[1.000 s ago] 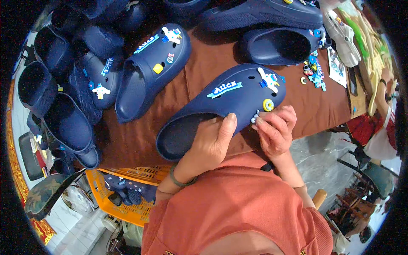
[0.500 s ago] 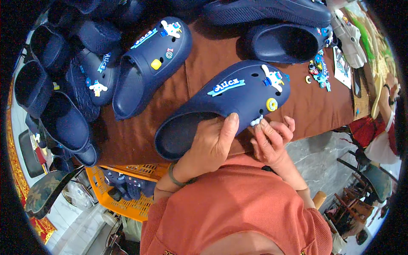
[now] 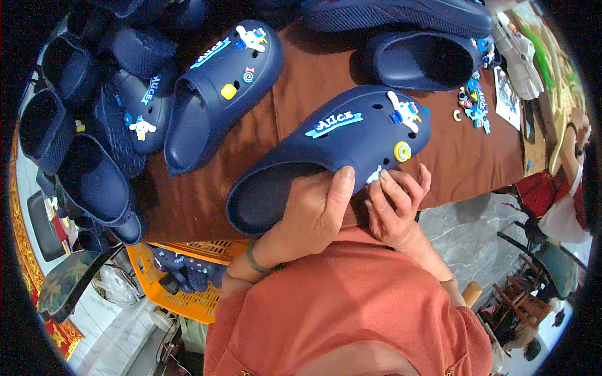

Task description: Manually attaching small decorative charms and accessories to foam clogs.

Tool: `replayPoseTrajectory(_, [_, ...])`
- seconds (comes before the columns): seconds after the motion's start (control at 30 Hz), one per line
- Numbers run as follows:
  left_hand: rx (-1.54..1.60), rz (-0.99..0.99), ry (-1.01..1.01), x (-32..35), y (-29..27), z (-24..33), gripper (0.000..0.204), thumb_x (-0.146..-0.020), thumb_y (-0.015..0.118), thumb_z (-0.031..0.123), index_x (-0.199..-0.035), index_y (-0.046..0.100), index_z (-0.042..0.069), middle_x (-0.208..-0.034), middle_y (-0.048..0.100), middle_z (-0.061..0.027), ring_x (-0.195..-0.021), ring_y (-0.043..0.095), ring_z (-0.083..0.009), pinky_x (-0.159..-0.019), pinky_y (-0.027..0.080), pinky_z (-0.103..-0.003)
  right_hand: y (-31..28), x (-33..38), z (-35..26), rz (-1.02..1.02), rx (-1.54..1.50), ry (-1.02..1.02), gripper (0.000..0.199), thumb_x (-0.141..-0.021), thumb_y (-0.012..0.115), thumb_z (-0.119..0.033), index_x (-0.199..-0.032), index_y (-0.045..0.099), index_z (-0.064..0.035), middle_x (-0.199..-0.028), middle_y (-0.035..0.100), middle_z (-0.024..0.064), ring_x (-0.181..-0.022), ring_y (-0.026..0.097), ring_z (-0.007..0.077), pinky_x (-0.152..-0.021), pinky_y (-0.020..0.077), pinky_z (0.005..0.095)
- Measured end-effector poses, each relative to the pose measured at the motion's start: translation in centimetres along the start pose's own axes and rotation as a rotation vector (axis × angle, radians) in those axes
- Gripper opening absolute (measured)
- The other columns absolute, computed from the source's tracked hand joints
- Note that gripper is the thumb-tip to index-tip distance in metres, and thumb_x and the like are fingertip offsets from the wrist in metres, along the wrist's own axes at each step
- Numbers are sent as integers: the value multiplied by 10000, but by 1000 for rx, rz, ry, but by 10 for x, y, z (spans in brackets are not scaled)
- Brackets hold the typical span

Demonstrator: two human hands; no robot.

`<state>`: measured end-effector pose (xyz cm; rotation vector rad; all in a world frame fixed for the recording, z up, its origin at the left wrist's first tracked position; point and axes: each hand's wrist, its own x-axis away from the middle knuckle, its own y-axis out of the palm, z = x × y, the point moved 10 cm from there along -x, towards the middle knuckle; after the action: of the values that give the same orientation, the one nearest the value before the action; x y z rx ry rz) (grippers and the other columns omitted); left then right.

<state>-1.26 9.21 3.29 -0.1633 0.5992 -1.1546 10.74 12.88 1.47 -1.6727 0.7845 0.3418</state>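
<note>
I count two wearer's hands, at least eight navy clogs, one orange basket near eight o'clock.

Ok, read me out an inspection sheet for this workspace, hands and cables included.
Surface: brown cloth, wrinkled.
Job's things: navy clog bearing a yellow ring-shaped charm; small white charm at its near side.
Clutter: more navy clogs, left and far side; loose charms on the cloth, right.
Hands: left hand grips the navy clog; right hand, fingertips at the small white charm.
Cables: cannot tell; lower left is too indistinct.
Surroundings: lower left, orange basket holding navy clogs; another person's hand, far right.
</note>
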Motion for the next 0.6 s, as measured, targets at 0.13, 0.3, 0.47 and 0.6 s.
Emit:
replayPoseTrajectory(0.13, [11,27,13,1,0,0,209,-990,403,79,-1004,540,-79,-703,558,-198,-600,565,-370,-505,429,-425,0,-3,3,5,-39,57,301,-725,708,-152,-1023,700,-104,-1188,595,19,-979,542,235,-1039,271,605])
replayPoseTrajectory(0.3, [-91,-39,-135,0,2,-11,179,-926,504,46,-1056,584,-46,-769,594,-163,-609,588,-312,-511,453,-401,2,-6,4,-5,-65,64,337,-713,704,-139,-1046,699,-85,-1211,589,21,-959,535,226,-1035,280,611])
replayPoseTrajectory(0.47, [-124,17,-32,-11,5,5,157,-894,640,147,-953,672,5,-754,636,-158,-658,636,-327,-561,506,-375,2,-4,3,44,-65,28,339,-719,688,-139,-1053,691,-80,-1259,564,30,-973,528,233,-1009,309,617])
replayPoseTrajectory(0.6, [19,-3,-375,-7,7,-22,195,-838,714,153,-934,697,-16,-888,717,-166,-830,714,-256,-730,541,-346,-1,-3,9,55,-133,15,361,-695,680,-124,-1053,687,-79,-1254,572,43,-972,538,230,-994,328,603])
